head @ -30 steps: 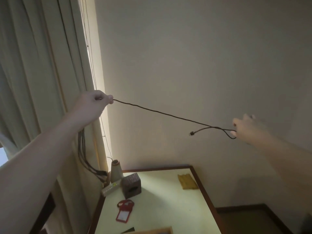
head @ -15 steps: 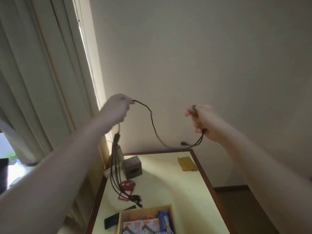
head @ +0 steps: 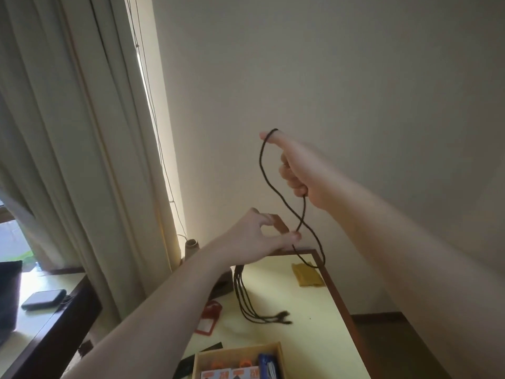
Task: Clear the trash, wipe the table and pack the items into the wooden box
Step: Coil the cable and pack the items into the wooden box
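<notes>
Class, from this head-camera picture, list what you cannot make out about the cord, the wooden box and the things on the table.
- Wooden box: head view, bottom edge cuts it off, so its full contents are unknown.
- Black cord: head view, the part inside the right hand is hidden by its fingers.
- Red tag: partly hidden behind the left forearm.
- Cord plugs: blurred, type unreadable.

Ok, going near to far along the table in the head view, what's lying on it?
wooden box → red tag → yellow cloth near the far right corner. The cable's hanging loops are held above the table, so I leave them out.
</notes>
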Demonstrator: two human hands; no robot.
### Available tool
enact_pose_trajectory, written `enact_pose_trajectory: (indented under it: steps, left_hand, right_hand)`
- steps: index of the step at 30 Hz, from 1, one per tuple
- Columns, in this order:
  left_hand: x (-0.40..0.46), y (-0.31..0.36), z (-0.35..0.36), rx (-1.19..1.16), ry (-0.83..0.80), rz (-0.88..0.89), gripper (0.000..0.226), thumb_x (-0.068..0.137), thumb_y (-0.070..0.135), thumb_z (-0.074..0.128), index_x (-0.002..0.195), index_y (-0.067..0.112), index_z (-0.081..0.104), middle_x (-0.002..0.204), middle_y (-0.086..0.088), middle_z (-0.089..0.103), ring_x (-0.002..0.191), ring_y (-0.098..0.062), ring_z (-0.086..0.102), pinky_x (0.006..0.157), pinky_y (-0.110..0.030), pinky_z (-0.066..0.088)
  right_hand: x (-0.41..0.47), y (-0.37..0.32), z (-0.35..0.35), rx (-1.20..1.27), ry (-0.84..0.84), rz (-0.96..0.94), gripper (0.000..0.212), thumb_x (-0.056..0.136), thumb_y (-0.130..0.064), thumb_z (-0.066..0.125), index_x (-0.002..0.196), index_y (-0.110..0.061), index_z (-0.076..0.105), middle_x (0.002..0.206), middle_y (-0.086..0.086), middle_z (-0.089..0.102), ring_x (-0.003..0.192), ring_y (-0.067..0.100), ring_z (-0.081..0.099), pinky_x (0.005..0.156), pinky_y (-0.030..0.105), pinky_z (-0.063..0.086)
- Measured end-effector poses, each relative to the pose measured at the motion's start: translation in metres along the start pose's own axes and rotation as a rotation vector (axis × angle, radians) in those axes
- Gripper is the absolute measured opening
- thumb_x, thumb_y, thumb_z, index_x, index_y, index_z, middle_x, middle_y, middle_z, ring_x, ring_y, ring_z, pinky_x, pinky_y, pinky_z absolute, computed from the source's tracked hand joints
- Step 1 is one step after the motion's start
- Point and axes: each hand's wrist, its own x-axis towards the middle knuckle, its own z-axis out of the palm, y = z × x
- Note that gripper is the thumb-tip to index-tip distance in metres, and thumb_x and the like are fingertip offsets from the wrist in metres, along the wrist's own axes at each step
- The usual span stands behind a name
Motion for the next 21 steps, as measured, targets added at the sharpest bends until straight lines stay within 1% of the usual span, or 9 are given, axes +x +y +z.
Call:
enact_pose_trajectory:
  steps: [3, 6, 7, 10, 13, 15, 18, 19, 21]
  left_hand:
    - [-0.001, -0.004, -0.013, -0.155, 0.093, 0.065, 0.056, 0.077, 0.091, 0.052, 0.112, 0.050, 0.068, 0.140, 0.010, 0.058, 0.130, -0.014, 0.049, 0.111, -0.046, 0.041]
    - [-0.002, 0.005, -0.024, -0.284, 0.132, 0.160, 0.063, 0.080, 0.091, 0.047, 0.125, 0.050, 0.064, 0.121, -0.005, 0.065, 0.107, -0.019, 0.056, 0.095, -0.036, 0.048]
    - [-0.001, 0.011, -0.025, -0.298, 0.142, 0.161, 0.060, 0.082, 0.088, 0.050, 0.122, 0.047, 0.067, 0.117, -0.007, 0.067, 0.106, -0.022, 0.060, 0.095, -0.034, 0.048]
    - [0.002, 0.017, -0.027, -0.294, 0.184, 0.089, 0.045, 0.092, 0.068, 0.058, 0.092, 0.028, 0.079, 0.104, 0.021, 0.075, 0.099, 0.017, 0.060, 0.091, -0.027, 0.041]
    - [-0.001, -0.005, -0.037, -0.212, 0.211, -0.014, 0.048, 0.100, 0.058, 0.056, 0.077, 0.020, 0.074, 0.107, 0.010, 0.076, 0.097, 0.009, 0.062, 0.082, -0.022, 0.039]
    - [-0.006, -0.027, -0.042, -0.055, 0.161, -0.073, 0.045, 0.099, 0.060, 0.057, 0.083, 0.022, 0.075, 0.110, 0.009, 0.072, 0.111, -0.008, 0.062, 0.083, -0.025, 0.039]
    - [-0.012, -0.053, -0.043, 0.109, 0.114, -0.131, 0.024, 0.096, 0.056, 0.065, 0.108, 0.036, 0.071, 0.129, 0.014, 0.064, 0.123, -0.013, 0.057, 0.091, -0.031, 0.041]
    - [-0.014, -0.058, -0.043, 0.091, 0.136, -0.160, 0.025, 0.097, 0.052, 0.065, 0.118, 0.038, 0.066, 0.135, 0.007, 0.063, 0.119, -0.014, 0.060, 0.088, -0.031, 0.043]
    - [-0.014, -0.062, -0.048, 0.041, 0.193, -0.189, 0.027, 0.104, 0.044, 0.056, 0.131, 0.038, 0.056, 0.120, -0.010, 0.067, 0.084, -0.018, 0.064, 0.072, -0.031, 0.048]
  right_hand:
    - [0.001, -0.001, -0.012, -0.271, -0.020, -0.017, 0.071, 0.064, -0.094, 0.062, 0.074, -0.025, 0.049, 0.063, -0.005, 0.044, 0.046, 0.013, 0.027, 0.046, 0.029, 0.023]
    - [0.004, 0.011, -0.015, -0.478, -0.173, -0.001, 0.094, 0.060, -0.104, 0.051, 0.101, -0.021, 0.064, 0.080, -0.001, 0.050, 0.064, 0.016, 0.035, 0.054, 0.029, 0.030]
    - [0.004, 0.016, -0.013, -0.515, -0.246, -0.011, 0.088, 0.065, -0.102, 0.051, 0.100, -0.023, 0.068, 0.082, -0.003, 0.050, 0.068, 0.016, 0.037, 0.057, 0.029, 0.031]
    - [0.012, 0.034, -0.020, -0.523, -0.336, -0.060, 0.049, 0.084, -0.081, 0.058, 0.088, -0.033, 0.068, 0.085, -0.008, 0.050, 0.077, 0.018, 0.041, 0.065, 0.031, 0.034]
    - [0.032, 0.068, -0.059, -0.425, -0.275, 0.064, 0.047, 0.074, -0.069, 0.074, 0.096, -0.029, 0.061, 0.088, -0.005, 0.050, 0.074, 0.012, 0.042, 0.063, 0.029, 0.032]
    - [0.041, 0.090, -0.088, -0.334, -0.251, 0.177, 0.039, 0.070, -0.059, 0.075, 0.080, -0.027, 0.054, 0.076, -0.005, 0.041, 0.065, 0.012, 0.032, 0.061, 0.032, 0.026]
    - [0.050, 0.115, -0.113, -0.388, -0.011, 0.230, 0.026, 0.090, -0.045, 0.063, 0.079, -0.024, 0.050, 0.077, -0.001, 0.040, 0.068, 0.016, 0.031, 0.064, 0.037, 0.025]
    - [0.054, 0.125, -0.119, -0.444, 0.071, 0.226, 0.022, 0.093, -0.037, 0.061, 0.080, -0.021, 0.053, 0.078, 0.002, 0.046, 0.070, 0.018, 0.036, 0.064, 0.036, 0.028]
    - [0.065, 0.146, -0.125, -0.710, 0.099, 0.254, 0.015, 0.089, -0.025, 0.063, 0.085, -0.010, 0.065, 0.090, 0.011, 0.064, 0.077, 0.024, 0.055, 0.069, 0.035, 0.043]
